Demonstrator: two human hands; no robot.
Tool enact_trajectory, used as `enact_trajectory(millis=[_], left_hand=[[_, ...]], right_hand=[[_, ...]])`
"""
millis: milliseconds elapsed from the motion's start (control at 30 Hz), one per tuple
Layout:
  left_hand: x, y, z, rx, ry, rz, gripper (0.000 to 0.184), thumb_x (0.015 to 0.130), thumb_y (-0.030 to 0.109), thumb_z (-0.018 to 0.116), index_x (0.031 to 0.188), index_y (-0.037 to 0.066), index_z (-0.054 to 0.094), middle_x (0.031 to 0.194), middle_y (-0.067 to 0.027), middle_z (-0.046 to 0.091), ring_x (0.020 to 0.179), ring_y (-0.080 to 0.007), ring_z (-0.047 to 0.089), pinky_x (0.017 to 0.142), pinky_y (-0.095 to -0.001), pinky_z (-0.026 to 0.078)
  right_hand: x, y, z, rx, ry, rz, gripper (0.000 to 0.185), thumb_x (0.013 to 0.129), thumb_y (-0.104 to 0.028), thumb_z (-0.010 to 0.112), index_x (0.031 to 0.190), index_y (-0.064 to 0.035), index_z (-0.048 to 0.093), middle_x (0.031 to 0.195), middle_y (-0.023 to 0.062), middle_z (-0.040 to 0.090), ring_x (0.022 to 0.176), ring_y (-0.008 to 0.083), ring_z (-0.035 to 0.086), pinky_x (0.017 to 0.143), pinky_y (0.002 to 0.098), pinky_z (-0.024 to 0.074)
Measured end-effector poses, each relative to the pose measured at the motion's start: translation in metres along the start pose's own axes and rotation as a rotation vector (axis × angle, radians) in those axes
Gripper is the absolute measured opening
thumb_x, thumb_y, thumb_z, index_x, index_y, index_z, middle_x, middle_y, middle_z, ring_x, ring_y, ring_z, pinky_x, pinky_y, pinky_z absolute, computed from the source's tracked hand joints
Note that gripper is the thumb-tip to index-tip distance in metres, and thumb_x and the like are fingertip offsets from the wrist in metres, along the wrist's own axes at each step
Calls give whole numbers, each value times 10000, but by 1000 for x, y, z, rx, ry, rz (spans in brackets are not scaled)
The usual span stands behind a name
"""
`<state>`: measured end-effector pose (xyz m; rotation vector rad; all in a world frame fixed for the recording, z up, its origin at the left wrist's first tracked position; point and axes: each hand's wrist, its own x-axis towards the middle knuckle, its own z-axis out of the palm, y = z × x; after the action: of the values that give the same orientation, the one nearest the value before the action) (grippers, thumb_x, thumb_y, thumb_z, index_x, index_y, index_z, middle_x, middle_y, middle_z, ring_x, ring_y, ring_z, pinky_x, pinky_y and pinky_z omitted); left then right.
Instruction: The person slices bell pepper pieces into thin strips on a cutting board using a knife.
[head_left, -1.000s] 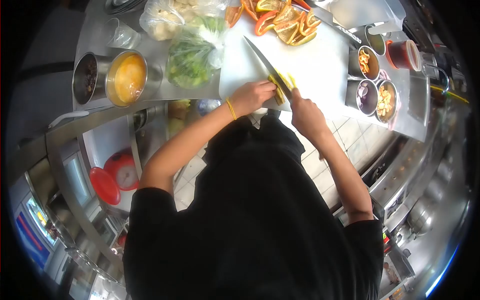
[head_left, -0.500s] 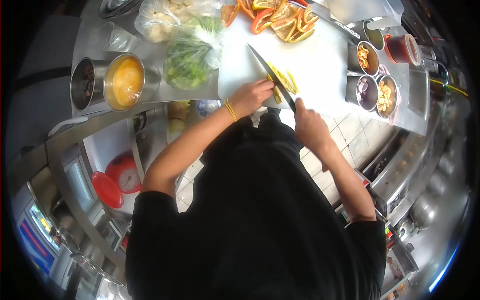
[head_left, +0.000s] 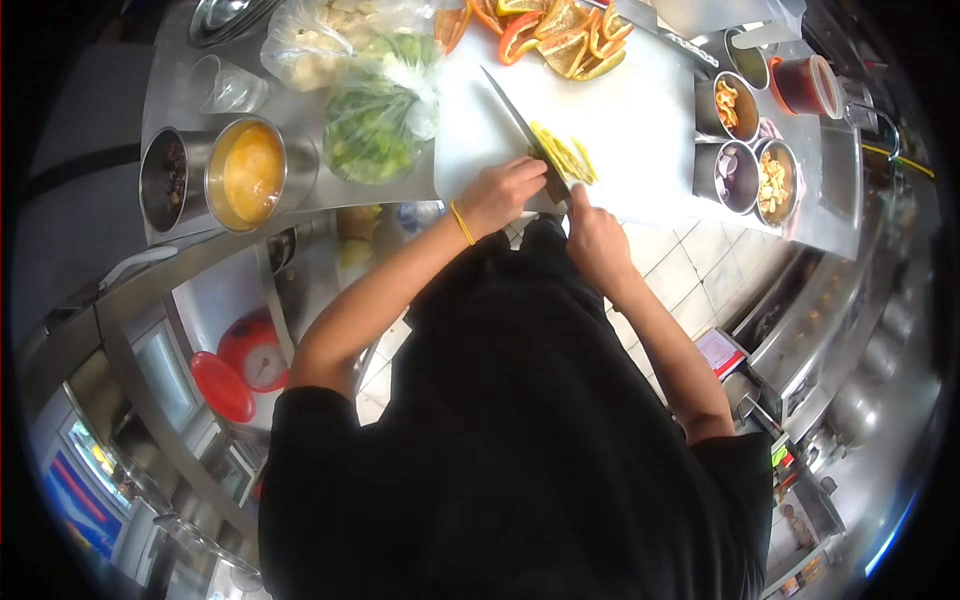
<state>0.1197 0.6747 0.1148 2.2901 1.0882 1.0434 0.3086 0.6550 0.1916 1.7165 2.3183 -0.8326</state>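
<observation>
Thin yellow pepper strips (head_left: 570,158) lie in a loose bundle near the front edge of the white rectangular cutting board (head_left: 640,130), just right of the long dark-bladed knife (head_left: 512,108); what lies under the blade beside the fingers is mostly hidden and hard to make out. The knife's handle is covered by the fist, and its blade slants away from the body toward the board's far left, its tip bare. Both forearms angle inward from black short sleeves and meet at the front edge, the left with bent elbow and a thin yellow band (head_left: 462,224) at the wrist. The right hand (head_left: 597,235) is clenched around the knife's handle. The left hand (head_left: 505,195) has its fingers bent together against the blade's left side; its fingertips are partly concealed, so whether it grips a piece I cannot tell. Beyond, orange, red and yellow pepper pieces (head_left: 560,40) are heaped at the board's far side, cut off by the upper edge. A clear plastic bag of green vegetables (head_left: 370,140) sits at the left, its contents blurred by the film, and 2 round steel containers stand farther left.
</observation>
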Motion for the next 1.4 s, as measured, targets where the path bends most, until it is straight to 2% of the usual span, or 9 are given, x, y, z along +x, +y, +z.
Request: enact_trajectory(millis=[100, 233, 367, 567, 633, 767, 1033, 1100, 1400], left_hand=[[-3, 0, 3, 32, 13, 50, 125, 751, 4, 551, 847, -21, 627, 990, -108, 621, 958, -273, 623, 760, -355, 550], [-2, -5, 5, 47, 5, 1, 137, 754, -3, 555, 858, -25, 641, 995, -119, 630, 964, -289, 633, 767, -366, 556], [-1, -4, 3, 55, 46, 28, 144, 749, -8, 563, 861, -36, 648, 1014, -126, 636, 984, -293, 634, 773, -359, 556], [3, 4, -4, 74, 3, -13, 192, 722, -46, 561, 890, -58, 654, 1007, -153, 645, 964, -313, 634, 789, -377, 551], [-1, 6, -4, 51, -4, -20, 227, 700, -82, 558, 903, -67, 658, 1008, -168, 646, 943, -332, 633, 795, -392, 547], [-10, 3, 2, 78, -8, 20, 269, 700, -91, 546, 943, -73, 661, 1063, -177, 646, 978, -343, 632, 840, -392, 541], [29, 24, 41, 54, -66, 0, 333, 781, -106, 494, 1087, -85, 626, 1238, -185, 584, 1150, -355, 582, 928, -409, 518], [51, 33, 55, -27, -106, -129, 376, 798, -81, 492, 1163, -89, 584, 1283, -182, 547, 1126, -351, 590, 919, -409, 519], [100, 32, 86, 143, -50, -183, 231, 774, -71, 555, 976, 0, 642, 1017, -135, 599, 891, -325, 614, 738, -392, 513]], right_hand=[[12, 2, 0, 50, 68, -32, 317, 795, 30, 486, 1101, 20, 404, 742, 290, 647, 688, 468, 648, 636, 551, 518], [-10, 0, -19, 5, -142, 53, 359, 798, 5, 502, 1145, 31, 410, 762, 298, 646, 719, 471, 649, 652, 559, 514], [20, 1, 9, 113, 51, 9, 368, 787, 17, 533, 1136, 33, 417, 753, 303, 642, 730, 473, 649, 658, 560, 516], [-2, 4, -10, 77, -79, 20, 362, 778, 25, 531, 1121, 33, 415, 738, 294, 639, 702, 471, 644, 651, 556, 519], [1, 1, 12, 136, 33, 35, 261, 895, -56, 527, 1119, 11, 410, 723, 315, 622, 702, 484, 626, 631, 565, 497], [30, 8, 3, 268, 94, -61, 256, 888, -90, 564, 1094, 2, 445, 748, 300, 633, 736, 485, 626, 668, 563, 494], [-7, 88, -25, 230, 187, 57, 222, 886, -104, 583, 1072, -43, 478, 736, 256, 633, 725, 471, 614, 663, 541, 474], [-13, 99, -35, 273, 261, 50, 227, 882, -99, 589, 1076, -49, 483, 723, 248, 628, 717, 465, 612, 648, 534, 468], [-33, 126, -55, 344, 431, 83, 302, 839, -82, 607, 1122, -80, 503, 740, 192, 632, 665, 416, 621, 624, 520, 478]])
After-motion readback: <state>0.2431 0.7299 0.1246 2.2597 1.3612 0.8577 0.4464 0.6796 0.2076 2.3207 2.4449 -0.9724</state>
